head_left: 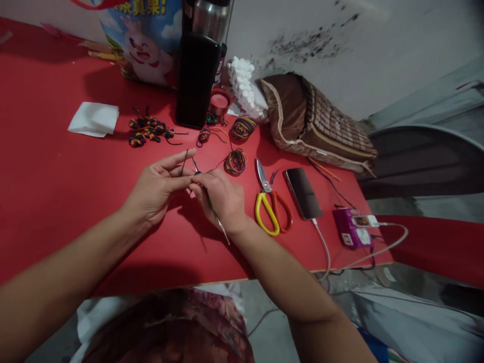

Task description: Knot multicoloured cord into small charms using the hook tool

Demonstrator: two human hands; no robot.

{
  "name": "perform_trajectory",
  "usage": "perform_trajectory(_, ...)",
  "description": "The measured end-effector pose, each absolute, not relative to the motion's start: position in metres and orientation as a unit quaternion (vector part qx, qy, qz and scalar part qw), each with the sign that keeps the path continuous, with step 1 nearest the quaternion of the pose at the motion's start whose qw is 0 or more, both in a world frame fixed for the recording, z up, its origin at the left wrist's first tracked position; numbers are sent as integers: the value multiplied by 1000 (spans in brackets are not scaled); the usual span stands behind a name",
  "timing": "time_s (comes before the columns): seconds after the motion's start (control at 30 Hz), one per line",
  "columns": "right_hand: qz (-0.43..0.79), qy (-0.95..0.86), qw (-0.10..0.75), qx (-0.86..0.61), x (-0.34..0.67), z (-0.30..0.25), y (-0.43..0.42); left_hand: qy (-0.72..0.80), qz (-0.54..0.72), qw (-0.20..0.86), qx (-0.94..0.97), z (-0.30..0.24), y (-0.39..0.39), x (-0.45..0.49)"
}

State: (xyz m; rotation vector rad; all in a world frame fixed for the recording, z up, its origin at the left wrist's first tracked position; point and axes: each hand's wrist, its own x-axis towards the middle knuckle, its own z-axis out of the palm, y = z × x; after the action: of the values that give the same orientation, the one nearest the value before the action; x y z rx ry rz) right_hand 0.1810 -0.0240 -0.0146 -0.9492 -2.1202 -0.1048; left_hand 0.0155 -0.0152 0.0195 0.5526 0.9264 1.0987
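Both my hands meet over the middle of the red table [56,176]. My left hand [159,186] pinches a thin dark cord [184,162] between thumb and fingers, with the index finger stretched out. My right hand [221,196] is closed around the same multicoloured cord, and a thin strand [215,217] trails from under it towards the table's front edge. The cord runs off to a small coil of multicoloured cord [235,161] just beyond my right hand.
Yellow and red handled scissors [270,201] lie right of my hand, then a phone [302,193] on a cable and a purple power strip [351,228]. Behind are knotted cords [149,130], more coils [243,127], a white tissue [94,119], a black flask [196,75] and a cushion [317,121].
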Motion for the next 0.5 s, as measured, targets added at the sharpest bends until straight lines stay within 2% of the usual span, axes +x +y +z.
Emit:
perform_trajectory(0.1, -96, -826, 376, -409, 175, -15, -26, 418, 518, 703, 252, 20, -15, 17)
perform_trajectory(0.23, -104, -829, 347, -425, 173, -15, -28, 433, 547, 657, 285, 20, -15, 21)
perform_trajectory(0.5, -19, -819, 422, -389, 175, -6, -33, 449, 546, 610, 358, 19, -12, 17)
